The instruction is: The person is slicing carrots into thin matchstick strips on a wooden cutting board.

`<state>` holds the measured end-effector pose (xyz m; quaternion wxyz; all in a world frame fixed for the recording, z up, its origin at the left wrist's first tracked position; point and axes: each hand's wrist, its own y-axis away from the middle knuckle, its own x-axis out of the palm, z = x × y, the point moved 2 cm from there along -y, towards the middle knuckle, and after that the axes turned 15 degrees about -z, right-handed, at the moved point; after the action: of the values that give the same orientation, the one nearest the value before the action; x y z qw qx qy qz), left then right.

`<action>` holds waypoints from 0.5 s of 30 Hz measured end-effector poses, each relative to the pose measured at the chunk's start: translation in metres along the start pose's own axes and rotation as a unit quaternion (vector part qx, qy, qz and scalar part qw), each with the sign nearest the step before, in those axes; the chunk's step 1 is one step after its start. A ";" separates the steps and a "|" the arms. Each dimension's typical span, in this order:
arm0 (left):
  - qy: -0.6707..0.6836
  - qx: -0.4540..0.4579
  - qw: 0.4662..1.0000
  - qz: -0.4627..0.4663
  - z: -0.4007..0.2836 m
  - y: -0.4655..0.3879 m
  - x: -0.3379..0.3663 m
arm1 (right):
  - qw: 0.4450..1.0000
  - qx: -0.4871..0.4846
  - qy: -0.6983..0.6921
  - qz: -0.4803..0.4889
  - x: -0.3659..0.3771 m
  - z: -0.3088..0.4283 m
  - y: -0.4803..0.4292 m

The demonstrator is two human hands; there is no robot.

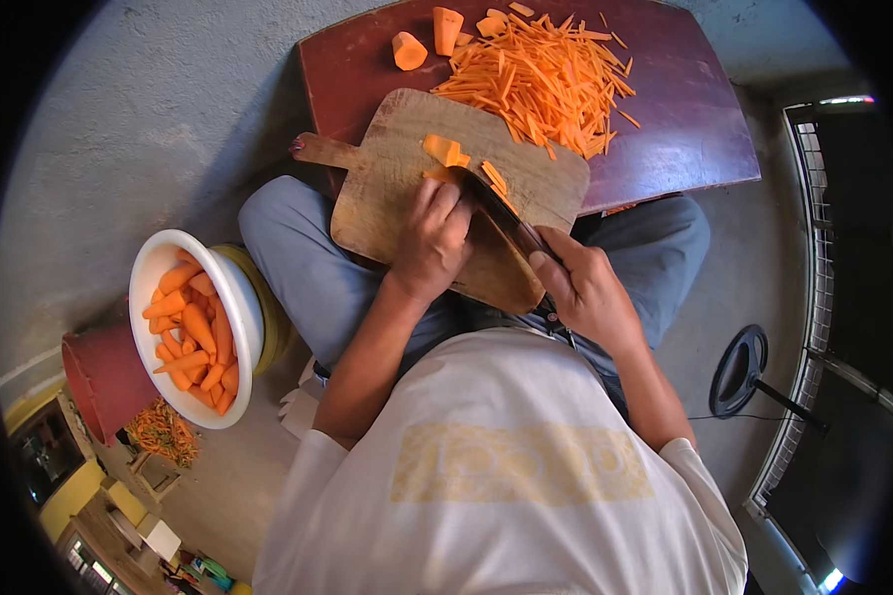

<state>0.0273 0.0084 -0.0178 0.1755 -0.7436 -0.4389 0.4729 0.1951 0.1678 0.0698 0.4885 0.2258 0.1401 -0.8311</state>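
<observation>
A wooden cutting board (402, 141) with a short handle lies tilted over my lap and against the table. My right hand (591, 286) grips a dark-bladed kitchen knife (491, 204), its blade slanting up and left across the board. Beside the blade tip, my left hand (435, 230) has its fingers bent over carrot slices (440, 175), pressing them to the wood; the fingertips partly hide them. Flat carrot pieces (441, 149) sit just above these fingers. On the blade's other side rest a few cut carrot sticks (494, 178).
A red table (670, 126) bears a heap of carrot sticks (539, 82) and two carrot chunks (409, 50), (446, 31). To the left, a white basin (244, 349) holds peeled carrots (197, 327). Past it are a red bucket (108, 379) and a pile of peelings (165, 435) on the floor.
</observation>
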 end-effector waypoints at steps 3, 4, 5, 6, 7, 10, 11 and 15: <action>-0.002 -0.016 1.000 0.013 -0.001 -0.001 -0.002 | 1.000 0.019 0.013 0.014 -0.001 0.007 -0.001; -0.004 -0.006 1.000 0.004 -0.001 -0.001 -0.002 | 0.999 0.033 0.017 0.024 -0.004 0.011 0.004; -0.006 0.005 1.000 -0.006 -0.001 -0.002 -0.003 | 0.998 0.047 0.022 0.034 -0.005 0.013 0.006; -0.006 0.005 1.000 -0.006 -0.002 -0.001 -0.002 | 0.998 0.047 0.022 0.033 -0.004 0.012 0.007; -0.006 -0.002 1.000 0.000 -0.001 -0.001 -0.001 | 0.999 0.036 0.021 0.015 -0.002 0.009 0.006; -0.004 -0.005 1.000 -0.009 -0.001 -0.001 0.000 | 1.000 0.010 0.030 0.003 0.002 0.003 -0.001; -0.003 -0.003 1.000 -0.028 -0.001 -0.002 0.000 | 0.999 -0.007 0.041 0.013 0.004 0.001 -0.002; 0.033 -0.037 0.995 -0.092 0.007 -0.004 0.000 | 0.997 -0.042 -0.018 -0.059 -0.008 -0.007 0.004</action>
<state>0.0197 0.0099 -0.0183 0.2052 -0.7208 -0.5169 0.4137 0.2041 0.1748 0.0673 0.4500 0.1814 0.1791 -0.8559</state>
